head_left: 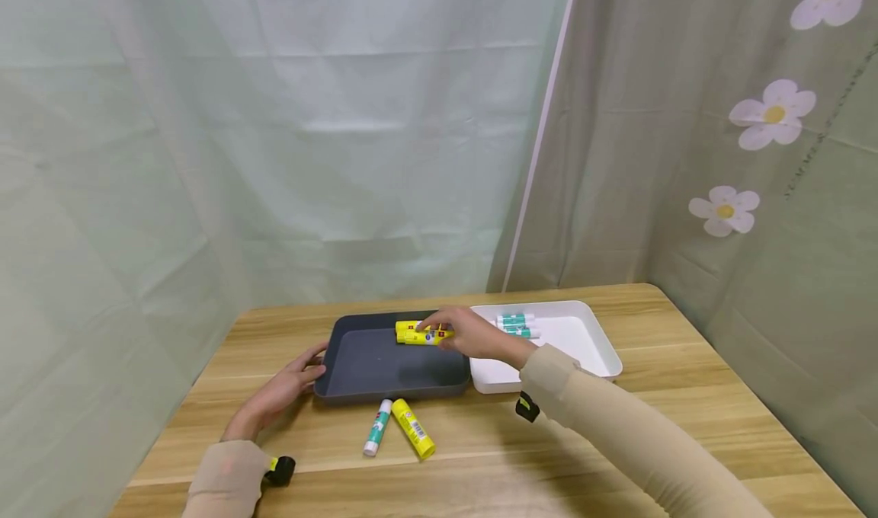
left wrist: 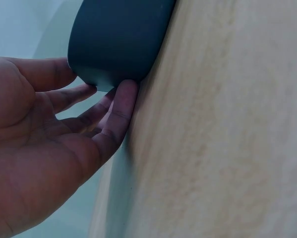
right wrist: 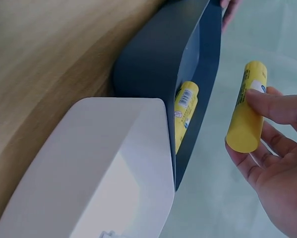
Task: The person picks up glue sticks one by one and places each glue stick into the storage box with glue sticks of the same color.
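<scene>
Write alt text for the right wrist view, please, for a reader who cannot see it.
The right hand holds a yellow glue stick above a dark tray in which at least one other yellow stick lies. A white tray adjoins it on a wooden table; part of the left hand shows at the far end.

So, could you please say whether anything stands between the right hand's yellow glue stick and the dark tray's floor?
Nothing visible blocks the held glue stick from the dark tray's bare floor; at least one yellow stick lies inside, farther back.
</scene>
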The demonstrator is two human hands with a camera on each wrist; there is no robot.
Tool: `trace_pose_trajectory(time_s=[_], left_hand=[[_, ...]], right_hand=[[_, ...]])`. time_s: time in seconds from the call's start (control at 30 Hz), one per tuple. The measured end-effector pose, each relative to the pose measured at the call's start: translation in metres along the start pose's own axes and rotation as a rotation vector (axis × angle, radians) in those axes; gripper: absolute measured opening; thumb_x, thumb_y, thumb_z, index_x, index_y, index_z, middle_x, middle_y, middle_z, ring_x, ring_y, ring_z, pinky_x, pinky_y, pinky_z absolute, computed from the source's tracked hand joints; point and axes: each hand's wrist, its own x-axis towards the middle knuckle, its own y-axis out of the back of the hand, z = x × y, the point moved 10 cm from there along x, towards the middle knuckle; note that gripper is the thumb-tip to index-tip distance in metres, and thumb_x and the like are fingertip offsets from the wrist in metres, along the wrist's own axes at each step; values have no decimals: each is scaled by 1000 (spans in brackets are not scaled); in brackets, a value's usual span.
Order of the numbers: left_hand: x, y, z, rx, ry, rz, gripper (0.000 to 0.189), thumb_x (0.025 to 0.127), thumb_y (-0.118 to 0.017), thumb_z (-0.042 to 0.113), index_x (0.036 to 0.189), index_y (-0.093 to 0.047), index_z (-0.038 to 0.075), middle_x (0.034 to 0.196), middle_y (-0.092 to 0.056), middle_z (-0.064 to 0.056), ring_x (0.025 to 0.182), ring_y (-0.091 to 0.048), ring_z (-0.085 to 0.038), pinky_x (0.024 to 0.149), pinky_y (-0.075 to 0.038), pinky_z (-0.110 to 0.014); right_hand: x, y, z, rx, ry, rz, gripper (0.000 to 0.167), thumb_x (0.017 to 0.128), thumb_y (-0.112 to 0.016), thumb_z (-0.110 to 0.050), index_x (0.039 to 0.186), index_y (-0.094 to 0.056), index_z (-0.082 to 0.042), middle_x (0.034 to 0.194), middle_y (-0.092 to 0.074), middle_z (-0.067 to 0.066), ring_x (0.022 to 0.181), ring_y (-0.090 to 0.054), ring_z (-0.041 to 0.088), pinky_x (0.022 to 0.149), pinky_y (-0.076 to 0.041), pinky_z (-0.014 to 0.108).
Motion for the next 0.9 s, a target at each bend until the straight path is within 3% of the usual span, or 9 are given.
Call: trace_pose_trajectory(time_s=[0.4,0.6,0.9], left_hand=[[-1,-1,2,11,-3,-3,63,113,-43,16,166,-12,1,161,-18,-34,148,-25,-50,118,-30,-63],[0,-1,1,9,-8,-3,63,113,-43,17,166,-12,1,161,-17,-34,148,-24,-50,118,-30,-62],[-1,0,-1,11,-4,0,64,113,-44,18,166,-12,3,161,-18,-33,148,-24,-51,119,-27,-65]], right_hand=[[26,-7,7,-6,-8,-28,43,91,-76,6,129,-74,-14,122,-70,2,107,-64,17,89,-55,31],[37,-16,8,-45,-25,-61,43,90,-77,6,127,-75,-16,112,-70,0,101,-64,18,84,-54,29],[52,-21,7,-119,-77,-106,42,92,-75,5,128,-75,-16,111,-69,1,92,-58,14,76,-51,25]])
